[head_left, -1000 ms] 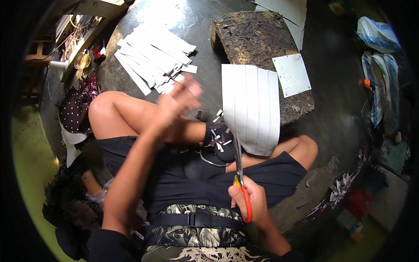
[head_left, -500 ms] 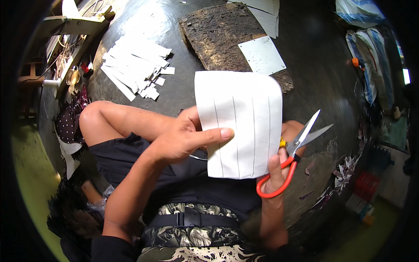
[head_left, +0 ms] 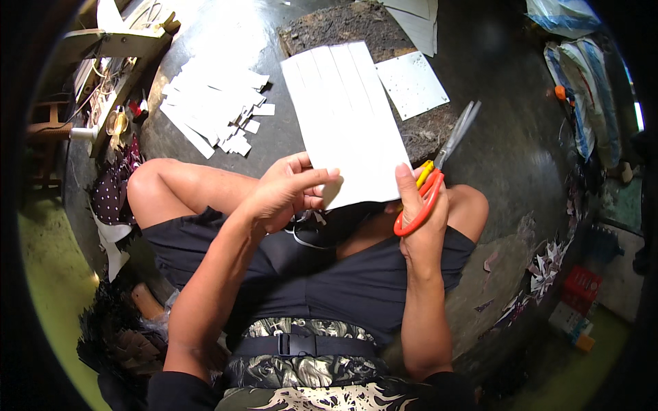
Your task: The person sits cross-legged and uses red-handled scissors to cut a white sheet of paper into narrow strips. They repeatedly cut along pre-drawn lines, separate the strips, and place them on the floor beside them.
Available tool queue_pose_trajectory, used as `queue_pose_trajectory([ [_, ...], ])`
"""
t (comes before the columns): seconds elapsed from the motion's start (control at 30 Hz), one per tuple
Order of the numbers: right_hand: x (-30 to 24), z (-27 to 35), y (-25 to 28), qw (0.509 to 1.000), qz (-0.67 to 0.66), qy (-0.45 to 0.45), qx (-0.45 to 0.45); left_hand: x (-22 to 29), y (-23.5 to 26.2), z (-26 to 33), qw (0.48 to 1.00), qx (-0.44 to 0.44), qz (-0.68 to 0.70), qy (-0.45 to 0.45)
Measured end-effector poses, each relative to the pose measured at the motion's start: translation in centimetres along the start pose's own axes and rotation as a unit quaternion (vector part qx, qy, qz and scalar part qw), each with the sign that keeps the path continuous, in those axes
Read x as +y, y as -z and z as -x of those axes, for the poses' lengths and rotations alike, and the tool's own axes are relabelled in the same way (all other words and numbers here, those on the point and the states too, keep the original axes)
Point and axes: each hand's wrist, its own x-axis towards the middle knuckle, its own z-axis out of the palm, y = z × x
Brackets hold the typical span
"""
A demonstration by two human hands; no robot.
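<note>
While gripped, white sheet (head_left: 346, 123), scissors (head_left: 439, 171)

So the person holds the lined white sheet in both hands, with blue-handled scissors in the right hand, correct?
Not quite: the head view shows the scissors have orange-red handles, not blue. The rest holds: the left hand and right hand both hold the lined white sheet.

left hand (head_left: 284, 195) pinching, right hand (head_left: 421, 205) gripping.
</note>
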Motion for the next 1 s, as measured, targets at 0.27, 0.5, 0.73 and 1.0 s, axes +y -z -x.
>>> queue_pose_trajectory([
  [0.27, -0.3, 8.3, 8.1, 0.953, 0.061, -0.147, -0.257, -2.6, 1.2, 0.1, 0.999, -0.034, 0.034, 0.005],
  [0.5, 0.7, 11.7, 7.6, 0.911, 0.056, -0.267, -0.308, -2.4, -0.5, -0.2, 0.999, -0.02, 0.031, 0.027],
  [0.73, 1.8, 11.6, 4.7, 0.929, 0.161, -0.148, -0.299, -1.6, 0.2, 1.0, 0.997, -0.052, -0.051, -0.022],
  [1.0, 1.9, 12.5, 3.4, 0.95, 0.133, -0.11, -0.259, -0.7, -0.3, 2.7, 0.99, -0.073, -0.09, -0.077],
])
